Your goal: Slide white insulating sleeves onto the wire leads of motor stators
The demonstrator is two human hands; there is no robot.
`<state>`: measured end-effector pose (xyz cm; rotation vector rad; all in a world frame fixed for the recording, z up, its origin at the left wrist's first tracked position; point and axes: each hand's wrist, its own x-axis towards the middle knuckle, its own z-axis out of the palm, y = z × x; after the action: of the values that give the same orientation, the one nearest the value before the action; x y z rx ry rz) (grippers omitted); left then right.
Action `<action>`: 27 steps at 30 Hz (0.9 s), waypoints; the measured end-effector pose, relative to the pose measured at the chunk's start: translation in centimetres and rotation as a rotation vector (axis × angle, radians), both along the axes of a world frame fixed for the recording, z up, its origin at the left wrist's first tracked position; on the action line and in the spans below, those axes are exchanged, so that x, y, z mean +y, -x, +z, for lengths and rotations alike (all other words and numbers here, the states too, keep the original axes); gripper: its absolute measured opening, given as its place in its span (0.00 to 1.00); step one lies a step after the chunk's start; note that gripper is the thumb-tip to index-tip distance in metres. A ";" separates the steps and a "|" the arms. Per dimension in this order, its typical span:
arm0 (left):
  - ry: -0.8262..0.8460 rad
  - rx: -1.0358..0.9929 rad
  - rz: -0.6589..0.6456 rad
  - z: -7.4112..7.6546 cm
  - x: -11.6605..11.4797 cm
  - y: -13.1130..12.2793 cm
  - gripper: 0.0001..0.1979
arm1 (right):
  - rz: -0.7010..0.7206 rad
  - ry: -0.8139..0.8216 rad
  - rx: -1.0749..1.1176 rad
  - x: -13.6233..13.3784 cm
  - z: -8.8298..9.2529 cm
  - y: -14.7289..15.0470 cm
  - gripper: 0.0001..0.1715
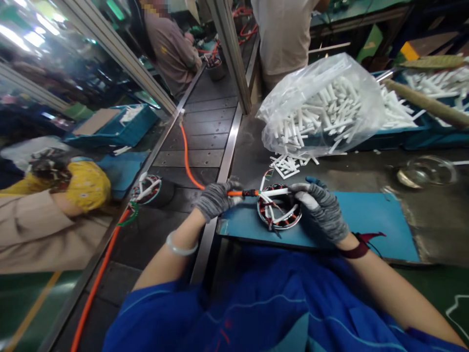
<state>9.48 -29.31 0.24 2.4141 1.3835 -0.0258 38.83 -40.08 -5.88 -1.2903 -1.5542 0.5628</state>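
Observation:
A ring-shaped motor stator (270, 215) with red-and-black windings and white sleeved leads rests on a blue mat (377, 220). My left hand (216, 200), in a grey striped glove, is closed round an orange cable (187, 159) just left of the stator. The cable's black-wrapped end (251, 193) points right and meets the white-sleeved leads. At the stator's upper right edge, my gloved right hand (322, 208) pinches the end of a white sleeve (277, 191). Thin coloured wires stick up beside the joint.
A clear bag (322, 107) of white tubes stands behind the mat, loose tubes (287, 167) before it. A glass bowl (417, 173) is at right. Left runs a slatted conveyor (198, 157) with another stator (148, 189). A co-worker's yellow sleeve (88, 186) is beyond it.

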 end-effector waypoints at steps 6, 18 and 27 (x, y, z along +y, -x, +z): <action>0.162 -0.619 0.024 -0.1 -1.5 1.6 0.23 | 0.326 0.231 0.118 0.3 1.4 -3.7 0.33; -0.178 -0.079 -0.403 0.6 -2.1 -9.2 0.21 | 0.468 0.241 0.057 2.5 2.6 -3.0 0.26; -0.025 -0.398 -0.312 -0.8 -3.3 -6.5 0.17 | 0.351 0.059 -0.349 3.5 2.6 -0.5 0.31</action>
<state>16.01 -32.58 -0.59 2.4574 0.8327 0.3739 39.32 -36.53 -3.28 -1.2107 -2.0915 0.6286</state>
